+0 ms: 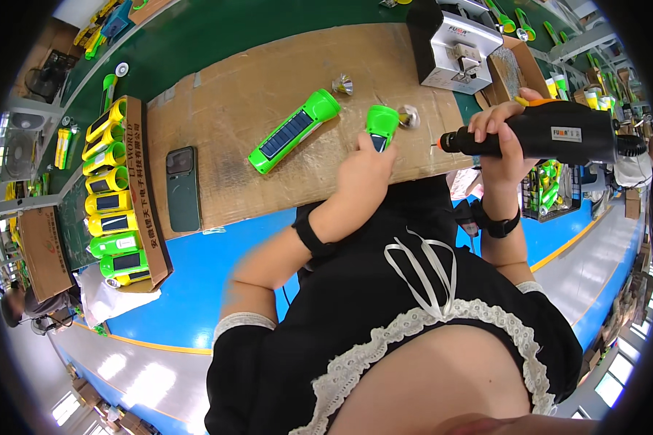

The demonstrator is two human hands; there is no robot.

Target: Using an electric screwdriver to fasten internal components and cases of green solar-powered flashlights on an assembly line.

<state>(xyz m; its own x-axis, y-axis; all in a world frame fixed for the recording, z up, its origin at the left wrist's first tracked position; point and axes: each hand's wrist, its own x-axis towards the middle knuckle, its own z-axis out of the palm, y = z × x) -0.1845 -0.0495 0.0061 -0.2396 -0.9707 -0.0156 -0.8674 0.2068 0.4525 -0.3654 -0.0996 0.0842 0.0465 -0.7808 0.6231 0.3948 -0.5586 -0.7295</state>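
My left hand (364, 176) is closed around a green flashlight body (382, 119) with a dark solar panel on its side. A silvery reflector (409, 117) sits just right of its wide end. My right hand (502, 138) grips a black electric screwdriver (559, 135), held sideways with its orange-collared tip pointing left toward the flashlight body. A gap separates the bit from it. A second green flashlight body (294, 132) lies tilted on the cardboard sheet (232, 94), with another reflector (343, 85) beside its wide end.
At the left stands a carton (139, 181) of yellow and green flashlight bodies. A dark phone (183, 190) lies next to it. A white and black machine (457, 54) stands at the back right, beside an open box (526, 61). A black crate (559, 210) holds green parts.
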